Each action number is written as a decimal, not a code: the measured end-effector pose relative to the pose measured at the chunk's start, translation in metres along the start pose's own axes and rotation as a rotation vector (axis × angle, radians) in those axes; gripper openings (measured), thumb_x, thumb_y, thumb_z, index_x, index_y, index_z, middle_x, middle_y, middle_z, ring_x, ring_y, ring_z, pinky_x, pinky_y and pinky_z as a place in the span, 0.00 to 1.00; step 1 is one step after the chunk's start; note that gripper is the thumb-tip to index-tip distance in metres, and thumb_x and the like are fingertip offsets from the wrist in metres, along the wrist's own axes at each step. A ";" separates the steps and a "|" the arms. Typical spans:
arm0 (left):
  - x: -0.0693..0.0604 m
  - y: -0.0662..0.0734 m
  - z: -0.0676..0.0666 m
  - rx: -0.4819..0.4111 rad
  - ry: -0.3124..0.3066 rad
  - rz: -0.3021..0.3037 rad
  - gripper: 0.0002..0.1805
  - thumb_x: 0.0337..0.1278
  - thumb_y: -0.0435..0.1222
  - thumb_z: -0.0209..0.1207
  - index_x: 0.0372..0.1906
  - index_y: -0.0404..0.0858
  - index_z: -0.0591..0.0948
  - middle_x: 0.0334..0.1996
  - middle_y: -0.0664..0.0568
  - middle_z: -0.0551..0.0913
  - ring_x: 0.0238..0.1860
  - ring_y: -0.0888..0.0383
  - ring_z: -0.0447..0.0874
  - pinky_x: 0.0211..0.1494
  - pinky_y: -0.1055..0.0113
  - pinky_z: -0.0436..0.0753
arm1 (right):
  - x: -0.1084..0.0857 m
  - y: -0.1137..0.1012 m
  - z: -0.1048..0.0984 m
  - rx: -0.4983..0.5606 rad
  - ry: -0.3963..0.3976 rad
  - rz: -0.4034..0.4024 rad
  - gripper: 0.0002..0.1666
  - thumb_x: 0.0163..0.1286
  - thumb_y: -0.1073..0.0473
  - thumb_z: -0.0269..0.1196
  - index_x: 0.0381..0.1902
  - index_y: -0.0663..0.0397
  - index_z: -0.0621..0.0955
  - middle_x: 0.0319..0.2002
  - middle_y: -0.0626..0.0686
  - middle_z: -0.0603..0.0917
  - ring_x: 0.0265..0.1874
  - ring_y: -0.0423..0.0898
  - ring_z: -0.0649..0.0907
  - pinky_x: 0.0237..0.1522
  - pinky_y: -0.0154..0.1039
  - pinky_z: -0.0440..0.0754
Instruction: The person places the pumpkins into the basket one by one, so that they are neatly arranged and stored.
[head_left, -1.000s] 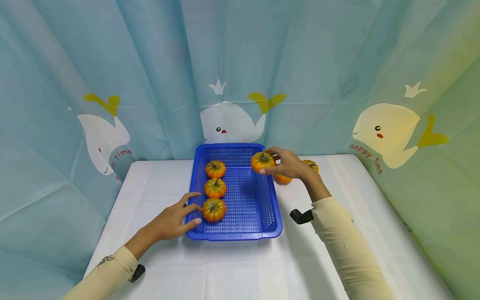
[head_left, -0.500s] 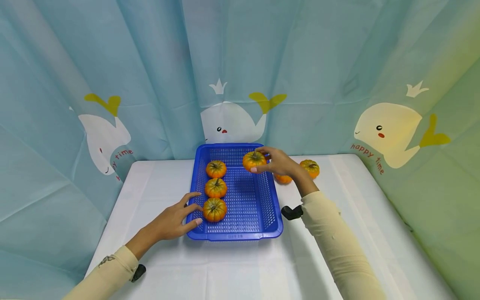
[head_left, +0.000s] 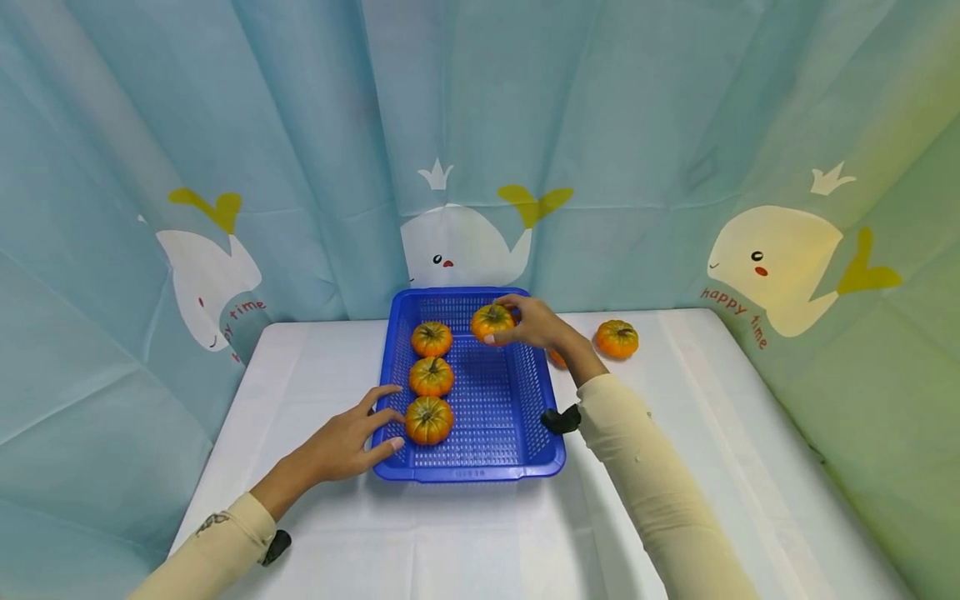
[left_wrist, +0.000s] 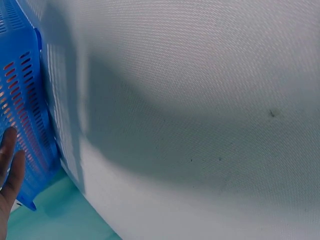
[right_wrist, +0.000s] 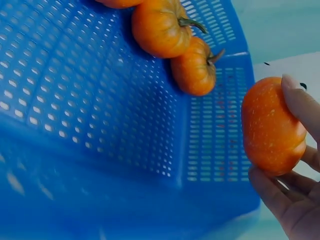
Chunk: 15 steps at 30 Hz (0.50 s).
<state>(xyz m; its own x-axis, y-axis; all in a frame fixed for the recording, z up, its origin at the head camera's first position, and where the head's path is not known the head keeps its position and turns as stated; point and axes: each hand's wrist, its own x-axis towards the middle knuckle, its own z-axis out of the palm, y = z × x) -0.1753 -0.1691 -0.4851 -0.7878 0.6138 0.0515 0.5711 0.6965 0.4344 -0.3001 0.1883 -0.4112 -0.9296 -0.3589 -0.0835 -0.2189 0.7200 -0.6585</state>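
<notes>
My right hand [head_left: 532,323] grips a small orange pumpkin [head_left: 491,322] above the far part of a blue plastic basket [head_left: 465,474]. In the right wrist view the thumb and fingers are around this pumpkin [right_wrist: 272,125], whose underside faces the camera. Three more pumpkins stand in a column along the basket's left side: a far one [head_left: 431,339], a middle one [head_left: 431,377] and a near one [head_left: 428,419]. At the basket's left rim is my left hand [head_left: 341,442], its fingers spread and reaching over the edge beside the near pumpkin. Whether they touch that pumpkin I cannot tell.
Right of the basket, a pumpkin [head_left: 617,339] lies on the white table [head_left: 315,533]. Another pumpkin [head_left: 557,358] is partly hidden behind my right wrist. A pale blue curtain [head_left: 630,125] with printed whales hangs behind the table.
My right hand has carried its pumpkin leftward, from the basket's right rim to over its inside. The pumpkin at the right has come into full view. My left hand stays put.
</notes>
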 end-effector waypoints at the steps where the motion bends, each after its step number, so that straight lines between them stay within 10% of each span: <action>1: 0.000 0.000 0.000 0.002 0.000 -0.001 0.20 0.68 0.53 0.57 0.57 0.49 0.81 0.76 0.47 0.60 0.57 0.43 0.83 0.55 0.47 0.85 | 0.001 -0.001 0.002 0.011 -0.004 0.015 0.47 0.60 0.47 0.74 0.72 0.56 0.69 0.66 0.62 0.74 0.60 0.59 0.77 0.64 0.54 0.77; 15: 0.000 0.001 -0.001 -0.007 -0.004 -0.007 0.19 0.68 0.52 0.58 0.57 0.49 0.81 0.76 0.47 0.60 0.58 0.42 0.82 0.55 0.46 0.85 | 0.021 -0.001 0.027 0.007 -0.020 0.086 0.44 0.62 0.48 0.72 0.71 0.57 0.69 0.66 0.62 0.74 0.59 0.58 0.77 0.64 0.54 0.78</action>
<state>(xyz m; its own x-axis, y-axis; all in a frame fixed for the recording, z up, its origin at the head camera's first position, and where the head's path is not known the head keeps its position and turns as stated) -0.1750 -0.1688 -0.4841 -0.7909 0.6103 0.0450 0.5638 0.6981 0.4413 -0.3118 0.1644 -0.4327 -0.9387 -0.3079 -0.1551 -0.1362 0.7445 -0.6536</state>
